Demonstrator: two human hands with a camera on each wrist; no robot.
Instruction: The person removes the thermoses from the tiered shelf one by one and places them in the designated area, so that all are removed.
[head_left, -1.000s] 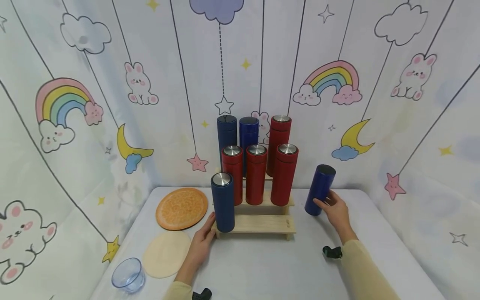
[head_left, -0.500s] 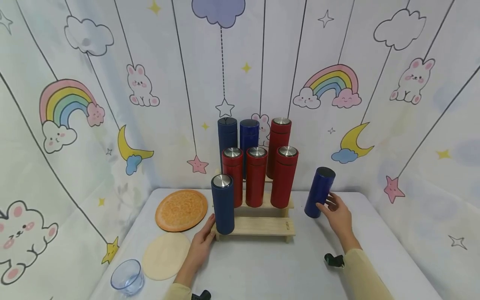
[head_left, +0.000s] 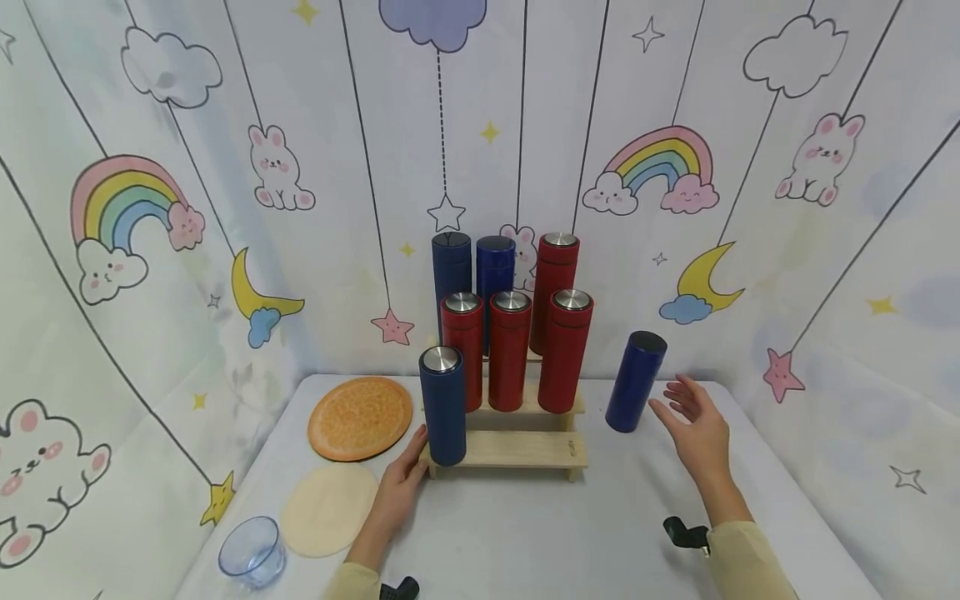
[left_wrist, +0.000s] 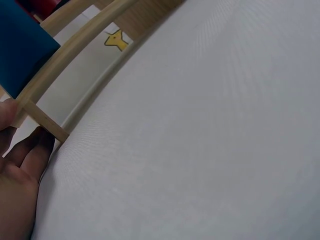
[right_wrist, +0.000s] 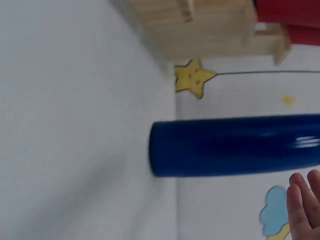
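Note:
A blue thermos bottle stands upright on the white table to the right of a tiered wooden rack. Just right of that bottle, my right hand is spread and holds nothing; the right wrist view has its fingertips beside the blue bottle. My left hand grips the left end of the rack, thumb at the bottom shelf and fingers by the leg. A navy thermos with a steel lid occupies that shelf's left end.
Red thermoses line the middle shelf; a navy, a blue and a red one stand on the top shelf. Left of the rack lie an orange-brown round mat, a pale round board and a clear bluish bowl.
My right hand has let go of the blue bottle and drawn away to the right, leaving it standing. The left hand stays at the rack's end.

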